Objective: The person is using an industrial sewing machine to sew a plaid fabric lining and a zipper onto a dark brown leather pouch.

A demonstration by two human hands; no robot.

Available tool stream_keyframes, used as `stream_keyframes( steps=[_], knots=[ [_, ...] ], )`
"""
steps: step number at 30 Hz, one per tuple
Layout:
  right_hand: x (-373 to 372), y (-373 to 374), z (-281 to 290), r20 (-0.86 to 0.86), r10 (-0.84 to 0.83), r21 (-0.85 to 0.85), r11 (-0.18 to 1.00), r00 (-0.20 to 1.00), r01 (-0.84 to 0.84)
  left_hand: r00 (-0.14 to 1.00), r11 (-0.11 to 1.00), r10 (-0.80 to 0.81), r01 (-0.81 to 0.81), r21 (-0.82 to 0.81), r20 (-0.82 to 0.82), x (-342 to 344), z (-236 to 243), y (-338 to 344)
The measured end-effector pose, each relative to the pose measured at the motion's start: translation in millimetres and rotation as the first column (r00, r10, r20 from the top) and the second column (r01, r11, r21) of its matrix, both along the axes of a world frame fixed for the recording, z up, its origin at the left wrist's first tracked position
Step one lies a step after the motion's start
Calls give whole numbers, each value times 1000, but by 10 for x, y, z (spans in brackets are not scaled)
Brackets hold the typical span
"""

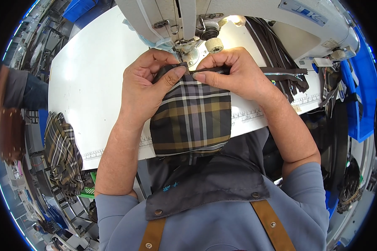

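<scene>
A plaid fabric piece (193,119) in black, olive and white hangs over the near edge of the white sewing table. My left hand (144,83) is closed, pinching its upper edge between thumb and fingers just in front of the needle area. My right hand (238,75) is closed as well, with the thumb on the fabric's top edge and a dark zipper (284,73) with metal teeth in its grip. The zipper's tail runs out to the right beneath that hand. Beyond both hands stands the sewing machine (188,46), its needle plate lit; the fingertips partly hide the presser foot.
More dark zippers (274,54) lie in a bundle under the machine arm. A ruler strip (249,116) follows the table's near edge. Plaid fabric (63,152) hangs at the left, a blue bin (360,100) stands at the right. A person (29,90) is at far left.
</scene>
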State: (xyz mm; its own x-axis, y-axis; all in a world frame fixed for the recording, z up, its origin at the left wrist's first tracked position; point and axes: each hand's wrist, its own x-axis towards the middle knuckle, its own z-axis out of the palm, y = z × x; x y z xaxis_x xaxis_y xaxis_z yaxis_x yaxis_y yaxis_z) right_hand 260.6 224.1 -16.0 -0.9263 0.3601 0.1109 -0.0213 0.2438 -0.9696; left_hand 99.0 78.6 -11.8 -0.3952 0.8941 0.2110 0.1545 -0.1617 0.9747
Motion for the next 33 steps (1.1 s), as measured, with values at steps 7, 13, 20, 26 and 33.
stream_keyframes(
  steps=[7, 13, 20, 26, 33],
  knots=[
    [9, -1, -4, -5, 7, -7, 1000, 1000, -7, 998, 998, -4, 7, -55, 63, 0, 24, -4],
    [1, -10, -14, -18, 19, -14, 1000, 1000, -20, 996, 953, -66, 44, -301, -64, -39, 68, -38],
    [-5, -18, -12, -29, 13, -12, 1000, 999, -13, 999, 949, -51, 45, -312, -11, -41, 41, -41],
    [-6, -18, -5, -13, -10, -25, 1000, 1000, 10, 997, 963, -42, 57, -263, 64, -26, 15, -38],
    [-1, -23, -2, -4, -17, -10, 1000, 1000, 17, 998, 955, -63, 66, -288, 20, -22, 6, -39]
  ],
)
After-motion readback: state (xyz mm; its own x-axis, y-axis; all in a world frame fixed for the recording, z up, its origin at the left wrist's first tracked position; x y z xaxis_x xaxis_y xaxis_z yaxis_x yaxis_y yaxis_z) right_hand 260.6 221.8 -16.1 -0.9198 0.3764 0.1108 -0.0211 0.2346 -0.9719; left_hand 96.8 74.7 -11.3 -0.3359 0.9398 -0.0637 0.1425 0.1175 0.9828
